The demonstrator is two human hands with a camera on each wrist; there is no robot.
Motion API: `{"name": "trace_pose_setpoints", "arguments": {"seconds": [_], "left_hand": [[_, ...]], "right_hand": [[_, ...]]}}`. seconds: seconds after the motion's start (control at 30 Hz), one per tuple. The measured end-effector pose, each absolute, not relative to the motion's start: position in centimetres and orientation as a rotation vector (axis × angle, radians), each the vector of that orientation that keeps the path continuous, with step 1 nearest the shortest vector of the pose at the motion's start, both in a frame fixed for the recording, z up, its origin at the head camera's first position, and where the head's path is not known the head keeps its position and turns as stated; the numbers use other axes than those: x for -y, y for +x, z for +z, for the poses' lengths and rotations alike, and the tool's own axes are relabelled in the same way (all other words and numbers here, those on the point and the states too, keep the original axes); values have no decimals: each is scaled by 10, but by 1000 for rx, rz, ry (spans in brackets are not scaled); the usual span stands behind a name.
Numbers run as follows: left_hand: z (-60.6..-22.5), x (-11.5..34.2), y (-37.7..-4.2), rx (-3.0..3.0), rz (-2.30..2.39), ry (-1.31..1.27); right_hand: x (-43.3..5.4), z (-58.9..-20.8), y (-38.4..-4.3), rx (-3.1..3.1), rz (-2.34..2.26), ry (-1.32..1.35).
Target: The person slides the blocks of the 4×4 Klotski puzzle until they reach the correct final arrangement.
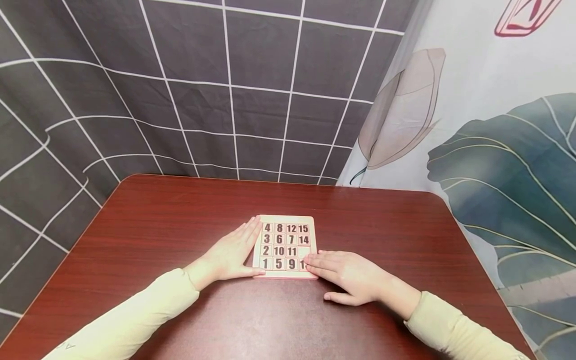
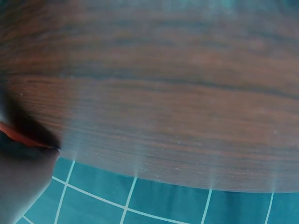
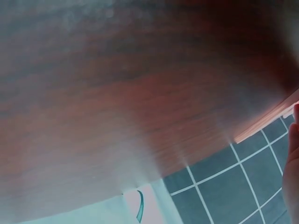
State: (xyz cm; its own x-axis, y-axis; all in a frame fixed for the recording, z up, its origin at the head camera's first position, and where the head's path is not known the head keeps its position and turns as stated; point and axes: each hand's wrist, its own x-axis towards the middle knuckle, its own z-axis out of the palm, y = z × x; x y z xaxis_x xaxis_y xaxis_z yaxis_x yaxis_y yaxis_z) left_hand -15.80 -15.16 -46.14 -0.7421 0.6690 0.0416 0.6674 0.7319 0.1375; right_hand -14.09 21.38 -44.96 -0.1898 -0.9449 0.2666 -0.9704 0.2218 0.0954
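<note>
A square number sliding puzzle (image 1: 288, 218) with a pale frame lies flat on the table. Its tiles carry black numerals, and a gap shows at the right end of the third row, above a tile partly covered by fingertips. My left hand (image 1: 229, 252) rests along the frame's left side, fingers extended, with the thumb at the lower left corner. From the right, my right hand (image 1: 353, 275) reaches over the frame with straight fingers, its fingertips touching the lower right tile. In the right wrist view the puzzle's edge (image 3: 261, 122) shows beside part of the hand (image 3: 292, 172).
The puzzle lies on a reddish-brown wooden table (image 1: 180, 210) with rounded far corners. Behind it hangs a dark grey cloth (image 1: 261, 50) with a white grid. A pale curtain (image 1: 405, 175) with large leaf prints hangs at the right.
</note>
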Motion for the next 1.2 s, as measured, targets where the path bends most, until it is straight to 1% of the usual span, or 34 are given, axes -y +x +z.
{"name": "trace_pose_setpoints", "arguments": {"seconds": [0.2,0.5,0.7,0.87,1.2], "left_hand": [[-462,152,-158,-2911,237,1128],[-459,152,-157,-2909,241,1124],[-459,151,-157,-2916,230,1132],[-461,152,-157,-2917,227,1125],[-462,152,-158,-2907,227,1113]], "right_hand": [[-214,-448,-148,2251,170,1799],[-213,-446,-171,2430,175,1684],[-209,-447,-180,2478,158,1666],[-207,-448,-178,2483,174,1690],[-211,-449,-162,2388,165,1738]]}}
